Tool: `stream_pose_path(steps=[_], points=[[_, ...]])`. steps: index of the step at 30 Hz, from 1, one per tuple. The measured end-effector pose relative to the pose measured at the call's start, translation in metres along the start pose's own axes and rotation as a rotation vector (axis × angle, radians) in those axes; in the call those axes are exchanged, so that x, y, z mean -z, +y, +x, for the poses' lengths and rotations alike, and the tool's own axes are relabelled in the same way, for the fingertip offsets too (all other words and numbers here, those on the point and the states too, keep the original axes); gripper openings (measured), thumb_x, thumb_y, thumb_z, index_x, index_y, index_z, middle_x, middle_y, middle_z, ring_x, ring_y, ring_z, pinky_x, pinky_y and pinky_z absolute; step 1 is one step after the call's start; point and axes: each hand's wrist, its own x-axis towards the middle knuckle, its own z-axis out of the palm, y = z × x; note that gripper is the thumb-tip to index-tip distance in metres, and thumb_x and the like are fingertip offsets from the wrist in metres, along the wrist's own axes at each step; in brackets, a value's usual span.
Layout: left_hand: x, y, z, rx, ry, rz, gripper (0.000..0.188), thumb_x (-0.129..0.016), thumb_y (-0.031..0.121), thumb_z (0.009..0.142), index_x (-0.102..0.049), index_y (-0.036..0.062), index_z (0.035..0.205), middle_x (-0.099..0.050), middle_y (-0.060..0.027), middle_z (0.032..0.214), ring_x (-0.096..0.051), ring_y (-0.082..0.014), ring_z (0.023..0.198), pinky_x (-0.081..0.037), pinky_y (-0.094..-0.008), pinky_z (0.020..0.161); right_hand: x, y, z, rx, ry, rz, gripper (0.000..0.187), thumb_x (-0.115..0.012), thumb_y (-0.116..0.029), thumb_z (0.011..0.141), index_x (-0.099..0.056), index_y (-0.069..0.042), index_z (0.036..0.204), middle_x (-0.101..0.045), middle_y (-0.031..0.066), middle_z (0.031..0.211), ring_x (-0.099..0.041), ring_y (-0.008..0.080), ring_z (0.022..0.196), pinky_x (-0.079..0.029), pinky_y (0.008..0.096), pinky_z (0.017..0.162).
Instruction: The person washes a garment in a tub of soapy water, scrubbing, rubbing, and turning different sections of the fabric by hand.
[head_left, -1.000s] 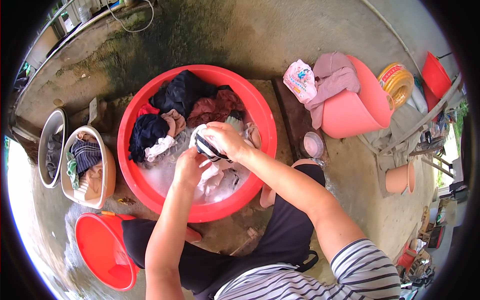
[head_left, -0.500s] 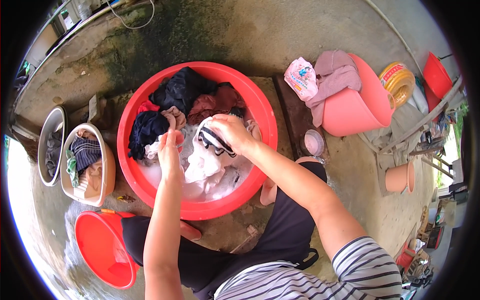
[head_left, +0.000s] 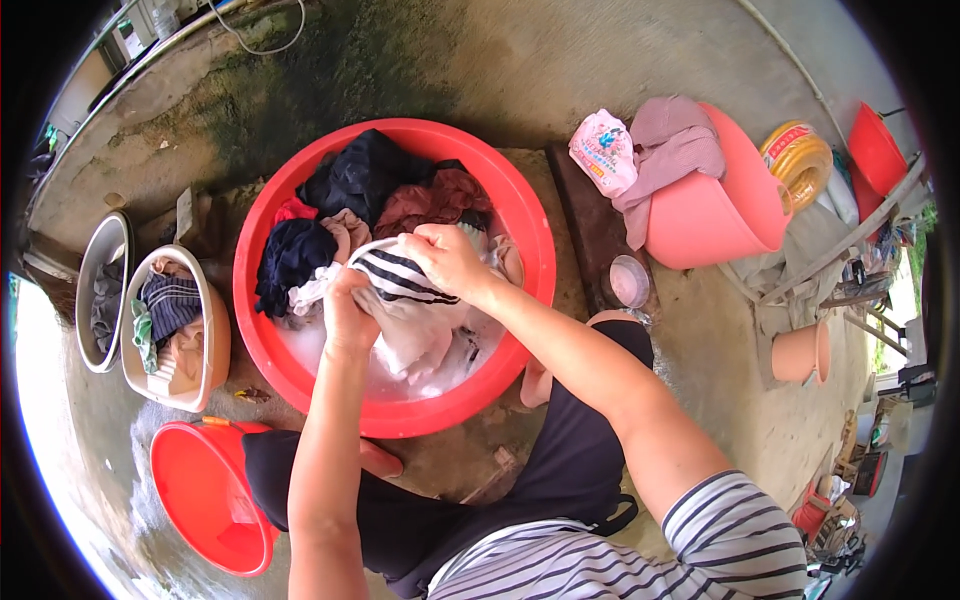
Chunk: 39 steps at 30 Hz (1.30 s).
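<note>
Between my two hands, over a big red basin [head_left: 546, 270], stretches a white garment with black stripes [head_left: 392, 277]. My left hand [head_left: 350, 312] is closed on its left edge. At its upper right edge my right hand [head_left: 442, 260] grips the cloth with bent fingers. The garment's lower white part hangs down to the suds [head_left: 410, 385]. Behind it in the basin lie a black garment [head_left: 362, 175], a dark red one [head_left: 440, 202] and a navy bundle [head_left: 290, 265]. Small pink and white pieces are tucked among them.
Left of the basin stand a beige tub with clothes [head_left: 212, 350] and a grey tub [head_left: 88, 270]. An empty red bucket [head_left: 205, 500] lies nearer me. Toward the right, a pink bucket [head_left: 710, 225] carries a mauve cloth [head_left: 680, 140], beside a pink bag [head_left: 604, 152] and a small bowl [head_left: 629, 282].
My left hand has moved up and right and taken hold of the striped garment's left edge. The garment is now spread taut between both hands, showing more stripes.
</note>
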Motion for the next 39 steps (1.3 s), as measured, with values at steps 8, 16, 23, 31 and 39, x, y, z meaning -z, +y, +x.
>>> stream_pose_path(steps=[8,16,23,31,39], points=[[-0.018,-0.015,0.007,0.113,0.451,0.226,0.057,-0.049,0.053,0.077,-0.050,0.0023,0.104,-0.057,-0.0091,0.098,-0.055,-0.0221,0.089,-0.044,-0.0349,0.078,-0.018,0.009,0.005,-0.314,-0.296,-0.282,0.035,-0.056,-0.037,0.078,-0.063,-0.004,0.072,-0.057,0.0039,0.057,-0.051,0.0102,0.050,-0.039,0.0271,0.046],[-0.020,-0.053,-0.013,0.231,0.540,0.214,0.036,-0.031,0.035,0.087,-0.052,0.0093,0.101,-0.055,-0.0091,0.101,-0.054,-0.0212,0.089,-0.044,-0.0367,0.073,-0.023,0.022,-0.005,0.608,0.211,-0.722,0.031,-0.056,-0.025,0.076,-0.047,-0.007,0.052,-0.050,0.0075,0.049,-0.051,0.0261,0.042,-0.038,0.0353,0.036],[-0.024,-0.044,-0.024,0.257,0.485,0.186,0.031,-0.037,0.029,0.084,-0.054,0.0075,0.097,-0.057,-0.0085,0.096,-0.056,-0.0234,0.087,-0.045,-0.0392,0.072,-0.065,0.000,-0.037,0.571,0.092,-0.593,0.028,-0.053,-0.027,0.077,-0.051,-0.007,0.057,-0.055,0.0072,0.057,-0.053,0.0257,0.046,-0.040,0.0371,0.040],[0.087,-0.060,0.004,-0.651,-0.401,0.032,0.047,-0.032,0.045,0.085,-0.046,0.0063,0.108,-0.055,-0.0076,0.100,-0.054,-0.0221,0.089,-0.044,-0.0393,0.072,-0.096,0.003,-0.047,0.591,0.141,-0.525,0.028,-0.049,-0.031,0.078,-0.053,-0.008,0.061,-0.054,0.0104,0.053,-0.054,0.0289,0.051,-0.042,0.0392,0.047],[0.002,-0.046,-0.019,0.232,0.491,0.253,0.028,-0.041,0.029,0.083,-0.054,0.0059,0.092,-0.059,-0.0085,0.087,-0.059,-0.0232,0.074,-0.048,-0.0350,0.063,-0.074,-0.001,-0.047,0.594,0.111,-0.525,0.031,-0.054,-0.030,0.076,-0.048,-0.008,0.056,-0.049,0.0091,0.050,-0.050,0.0269,0.043,-0.037,0.0378,0.038]])
